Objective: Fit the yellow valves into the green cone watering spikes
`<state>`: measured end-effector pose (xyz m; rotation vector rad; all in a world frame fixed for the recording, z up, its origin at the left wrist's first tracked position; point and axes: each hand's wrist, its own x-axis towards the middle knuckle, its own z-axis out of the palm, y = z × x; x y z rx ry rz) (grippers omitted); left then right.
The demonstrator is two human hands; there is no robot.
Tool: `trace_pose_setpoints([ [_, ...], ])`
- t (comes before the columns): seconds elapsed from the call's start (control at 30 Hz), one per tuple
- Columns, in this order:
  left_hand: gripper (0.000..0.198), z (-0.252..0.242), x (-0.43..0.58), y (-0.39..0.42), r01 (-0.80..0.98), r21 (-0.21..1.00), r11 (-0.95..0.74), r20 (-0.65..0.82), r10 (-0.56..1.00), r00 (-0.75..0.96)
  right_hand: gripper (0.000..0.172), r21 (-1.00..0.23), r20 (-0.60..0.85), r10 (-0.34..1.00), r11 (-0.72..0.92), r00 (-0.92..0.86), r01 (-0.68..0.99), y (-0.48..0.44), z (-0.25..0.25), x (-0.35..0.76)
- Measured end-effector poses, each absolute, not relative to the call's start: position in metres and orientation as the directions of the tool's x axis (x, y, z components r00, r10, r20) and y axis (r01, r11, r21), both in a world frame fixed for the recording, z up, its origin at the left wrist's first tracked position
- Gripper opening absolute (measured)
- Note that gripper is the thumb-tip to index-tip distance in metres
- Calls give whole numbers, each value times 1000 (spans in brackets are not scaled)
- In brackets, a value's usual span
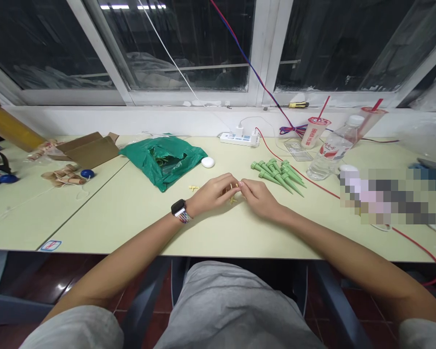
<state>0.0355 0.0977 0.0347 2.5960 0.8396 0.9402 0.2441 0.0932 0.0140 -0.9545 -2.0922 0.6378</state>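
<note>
The left hand (216,195) and right hand (259,198) meet at their fingertips, both pinching a small yellow piece (236,185) above a pale-green table (210,237). Another yellow piece (194,188) lies at nine o'clock, beside the left hand. At two o'clock come heaped green spikes (278,175), then a red cable (310,182), a clear bottle (329,155) and a lidded cup (315,134). Toward ten lie a white round object (208,162), a torn green bag (138,151) and, farther, brown cardboard (94,151). At twelve, a power strip (240,140) sits below dark windows (196,48).

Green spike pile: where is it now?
Head view, right of centre: the green spikes lie on the table just beyond the right hand, left of the clear bottle.
</note>
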Motion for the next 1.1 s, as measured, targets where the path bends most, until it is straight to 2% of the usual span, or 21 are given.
trace_pose_setpoints([
  [0.13,20,33,35,99,414,456,-788,545,615,570,35,-664,389,802,585,-453,466,92,14,245],
  [0.3,22,35,33,99,417,455,-787,563,617,550,35,-686,398,808,576,-435,444,94,14,245],
  [0.47,23,35,34,98,426,474,-770,577,638,510,31,-574,448,763,645,-466,504,94,17,248],
  [0.67,21,31,31,103,347,485,-803,608,595,526,23,-475,438,743,670,-506,571,96,18,253],
  [1.0,23,31,26,107,414,246,-876,523,480,704,26,-358,338,694,720,-636,595,102,29,264],
  [1.1,25,32,29,105,432,227,-873,498,485,719,26,-315,346,661,751,-666,581,103,29,266],
])
